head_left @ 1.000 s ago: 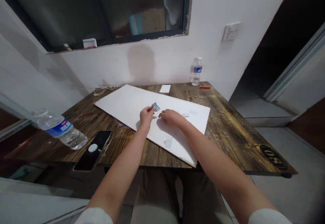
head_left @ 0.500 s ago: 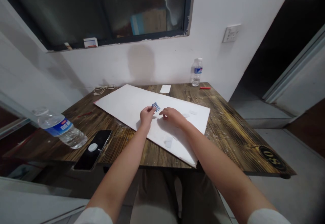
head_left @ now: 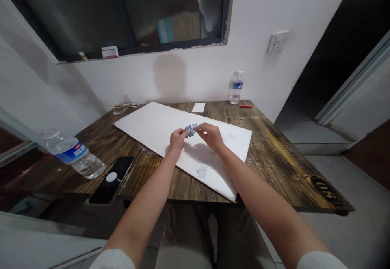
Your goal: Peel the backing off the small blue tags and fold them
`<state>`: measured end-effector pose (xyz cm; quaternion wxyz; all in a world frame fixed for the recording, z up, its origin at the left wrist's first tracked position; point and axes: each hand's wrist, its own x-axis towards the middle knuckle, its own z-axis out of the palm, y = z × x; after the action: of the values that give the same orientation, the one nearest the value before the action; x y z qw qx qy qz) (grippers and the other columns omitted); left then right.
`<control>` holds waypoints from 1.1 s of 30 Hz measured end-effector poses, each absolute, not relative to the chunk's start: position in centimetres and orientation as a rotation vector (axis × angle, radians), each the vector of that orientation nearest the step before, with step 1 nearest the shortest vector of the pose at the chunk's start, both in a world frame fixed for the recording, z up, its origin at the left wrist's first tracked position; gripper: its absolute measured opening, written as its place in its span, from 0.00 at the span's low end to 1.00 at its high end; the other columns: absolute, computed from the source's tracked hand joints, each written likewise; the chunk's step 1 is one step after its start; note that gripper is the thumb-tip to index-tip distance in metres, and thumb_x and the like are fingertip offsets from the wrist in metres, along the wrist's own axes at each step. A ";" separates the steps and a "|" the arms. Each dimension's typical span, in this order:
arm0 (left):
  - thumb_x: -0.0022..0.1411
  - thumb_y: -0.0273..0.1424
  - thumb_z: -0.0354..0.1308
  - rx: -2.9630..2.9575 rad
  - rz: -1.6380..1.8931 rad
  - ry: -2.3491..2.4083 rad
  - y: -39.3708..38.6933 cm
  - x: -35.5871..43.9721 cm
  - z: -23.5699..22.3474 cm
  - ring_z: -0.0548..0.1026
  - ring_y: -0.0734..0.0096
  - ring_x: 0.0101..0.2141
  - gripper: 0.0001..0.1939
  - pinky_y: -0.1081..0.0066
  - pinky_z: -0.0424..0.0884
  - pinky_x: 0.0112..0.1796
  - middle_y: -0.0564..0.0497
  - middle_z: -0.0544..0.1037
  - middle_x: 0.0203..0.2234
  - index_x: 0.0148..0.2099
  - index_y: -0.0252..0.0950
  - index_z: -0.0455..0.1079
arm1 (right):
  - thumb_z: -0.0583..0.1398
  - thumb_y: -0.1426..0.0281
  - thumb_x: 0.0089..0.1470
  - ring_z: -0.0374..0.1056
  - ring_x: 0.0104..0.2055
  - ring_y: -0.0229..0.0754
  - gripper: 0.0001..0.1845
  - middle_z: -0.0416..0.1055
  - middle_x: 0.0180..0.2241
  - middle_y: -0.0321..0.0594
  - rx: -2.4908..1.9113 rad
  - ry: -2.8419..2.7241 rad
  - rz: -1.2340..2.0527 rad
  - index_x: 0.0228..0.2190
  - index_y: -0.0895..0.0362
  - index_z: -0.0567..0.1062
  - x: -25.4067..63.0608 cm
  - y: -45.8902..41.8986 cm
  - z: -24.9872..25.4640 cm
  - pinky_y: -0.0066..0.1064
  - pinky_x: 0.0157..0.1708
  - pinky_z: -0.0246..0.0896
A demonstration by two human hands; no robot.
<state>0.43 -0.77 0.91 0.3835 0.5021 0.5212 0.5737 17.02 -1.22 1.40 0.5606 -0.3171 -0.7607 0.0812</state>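
Both hands are raised over a white board [head_left: 143, 116] that lies aslant on the table. Between thumb and fingers, my left hand [head_left: 177, 139] pinches a small blue-and-white printed piece [head_left: 191, 132]; its exact kind is too small to make out. At its upper right, my right hand [head_left: 211, 135] has its fingertips closed on another small blue-and-white piece [head_left: 195, 126], touching or very close to the first. Under my right hand, thin dark strips lie on the board. A small pale scrap [head_left: 202, 172] lies near the board's front edge, and another scrap [head_left: 230, 135] is farther right.
A phone [head_left: 117, 171] with a round white disc and a tilted-looking water bottle [head_left: 73, 153] are at the table's left. At the back are a white cable [head_left: 124, 107], a paper square [head_left: 198, 107], a second bottle [head_left: 237, 88] and a red pen-like stick [head_left: 246, 106].
My right hand has moved up and left to my left hand and now pinches a blue-and-white piece there. My left hand has stayed almost in place.
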 end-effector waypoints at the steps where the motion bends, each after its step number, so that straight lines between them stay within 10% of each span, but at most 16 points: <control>1: 0.43 0.38 0.65 1.292 1.446 1.311 -0.9 0.5 1.0 0.67 0.75 0.23 0.13 0.74 0.59 0.27 0.53 0.71 0.18 0.22 0.35 0.68 | 0.58 0.68 0.58 0.69 0.32 0.38 0.08 0.76 0.34 0.39 -0.743 -1.768 0.186 0.36 0.52 0.79 17.0 -1.2 1.4 0.30 0.35 0.65; 33: 0.37 0.43 0.72 1.084 1.378 1.070 -0.9 0.3 1.0 0.73 0.74 0.25 0.22 0.76 0.60 0.24 0.49 0.77 0.26 0.32 0.35 0.74 | 0.58 0.64 0.58 0.70 0.41 0.42 0.11 0.75 0.40 0.43 -0.684 -1.799 0.461 0.34 0.53 0.80 16.8 -0.2 1.1 0.34 0.40 0.66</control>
<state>0.34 -0.93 1.01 0.5173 0.4518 0.4458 0.5741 16.82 -0.22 1.10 0.5491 -0.2890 -0.7596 0.1948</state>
